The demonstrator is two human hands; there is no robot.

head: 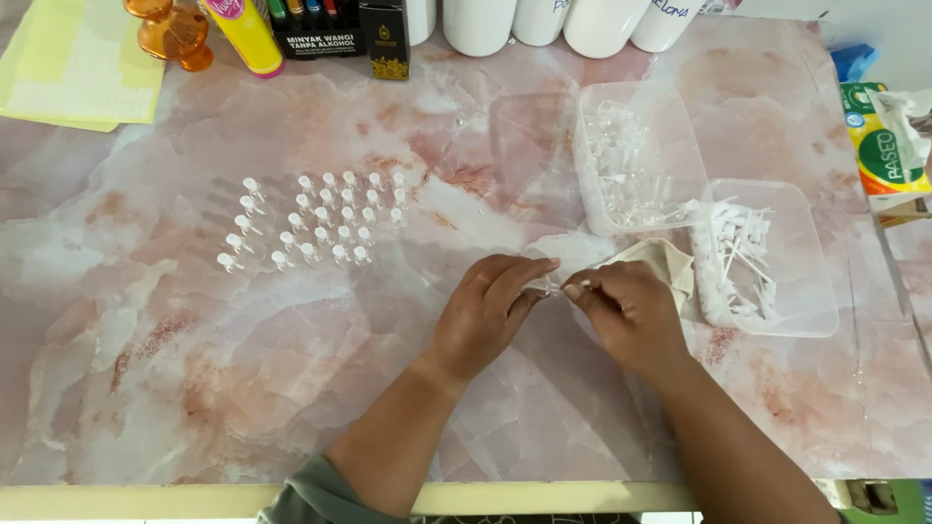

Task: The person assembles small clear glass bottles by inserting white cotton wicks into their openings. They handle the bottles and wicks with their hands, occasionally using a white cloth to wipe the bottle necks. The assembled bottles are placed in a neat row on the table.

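Observation:
My left hand and my right hand meet over the pink marbled table, pinching a tiny clear vial between their fingertips. My right hand holds the small white piece at the vial's end. A cream cloth lies just behind my right hand. Several small clear vials with white tops stand in rows to the left of my hands.
A clear tub of clear vials and a clear tub of white sprayer parts sit at right. Along the back stand white bottles, a black box, a yellow bottle, an orange glass bottle. Tissue pack far right.

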